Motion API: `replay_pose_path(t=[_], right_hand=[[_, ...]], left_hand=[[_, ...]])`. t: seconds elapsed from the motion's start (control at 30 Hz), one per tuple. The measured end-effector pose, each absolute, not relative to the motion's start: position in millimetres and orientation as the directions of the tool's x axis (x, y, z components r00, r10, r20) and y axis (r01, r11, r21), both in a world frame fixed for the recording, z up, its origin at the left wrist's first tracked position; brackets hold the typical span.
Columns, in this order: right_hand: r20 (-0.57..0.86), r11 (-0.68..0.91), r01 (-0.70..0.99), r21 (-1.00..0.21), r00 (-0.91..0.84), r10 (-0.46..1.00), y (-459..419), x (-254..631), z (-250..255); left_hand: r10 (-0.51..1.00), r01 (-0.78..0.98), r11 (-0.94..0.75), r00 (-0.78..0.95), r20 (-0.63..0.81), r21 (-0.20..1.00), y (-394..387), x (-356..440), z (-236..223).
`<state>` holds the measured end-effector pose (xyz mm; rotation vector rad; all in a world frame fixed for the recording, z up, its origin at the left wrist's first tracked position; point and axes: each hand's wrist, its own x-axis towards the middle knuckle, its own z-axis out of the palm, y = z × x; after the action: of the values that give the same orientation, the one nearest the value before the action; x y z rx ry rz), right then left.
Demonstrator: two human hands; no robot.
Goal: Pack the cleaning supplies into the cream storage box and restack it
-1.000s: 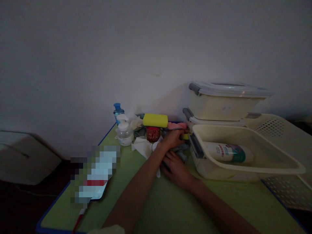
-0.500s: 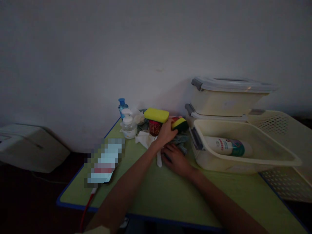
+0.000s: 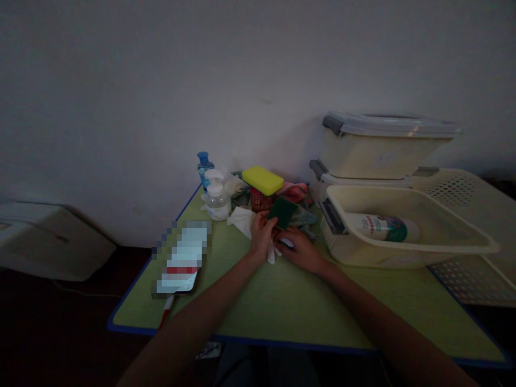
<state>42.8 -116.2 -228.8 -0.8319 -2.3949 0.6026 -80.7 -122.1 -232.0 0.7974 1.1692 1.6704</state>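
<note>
My left hand (image 3: 263,236) is closed on a scouring sponge (image 3: 282,213), its thumb on the dark green face turned toward me. Just below the sponge's lower edge, my right hand (image 3: 300,248) has its fingers curled in; something whitish shows by its thumb, too small to name. White strips (image 3: 271,253) lie on the table under the hands. Behind, a yellow sponge (image 3: 263,180) rests on top of a dark red patterned container (image 3: 260,200). Grey cloth (image 3: 304,216) and a pink cloth (image 3: 296,189) are bunched beside it, with white tissue (image 3: 242,219) to the left.
A clear pump bottle (image 3: 218,204) and a blue bottle (image 3: 204,171) stand at the back left. A cabled phone (image 3: 183,258) lies on the green table (image 3: 242,317). At right, a cream bin (image 3: 387,257) holds a white bottle (image 3: 377,227), beside stacked lidded boxes (image 3: 374,156).
My left hand has brought the scouring sponge down and toward me, turning its green face up. My right hand has come up close to it. The camera view has shifted slightly.
</note>
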Motion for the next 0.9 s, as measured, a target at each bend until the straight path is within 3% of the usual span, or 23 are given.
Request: replay_pose_path(t=[0.27,0.4,0.53,0.9], right_hand=[[0.239,0.453,0.327,-0.829,-0.526,0.816,-109,43,-232],[0.213,0.312,0.187,-0.932,-0.414,0.885,-104,44,-238],[0.199,0.255,0.077,-0.964,-0.426,0.883,-104,43,-236],[0.207,0.281,0.152,-0.948,-0.378,0.902,-103,49,-239]], left_hand=[[0.945,-0.424,-0.13,-0.326,-0.017,0.896,-120,-83,-233],[0.945,-0.472,-0.101,-0.32,-0.063,0.876,-121,-83,-234],[0.955,-0.429,-0.08,-0.291,-0.053,0.9,-123,-84,-234],[0.96,-0.387,-0.142,-0.279,0.031,0.911,-122,-85,-235]])
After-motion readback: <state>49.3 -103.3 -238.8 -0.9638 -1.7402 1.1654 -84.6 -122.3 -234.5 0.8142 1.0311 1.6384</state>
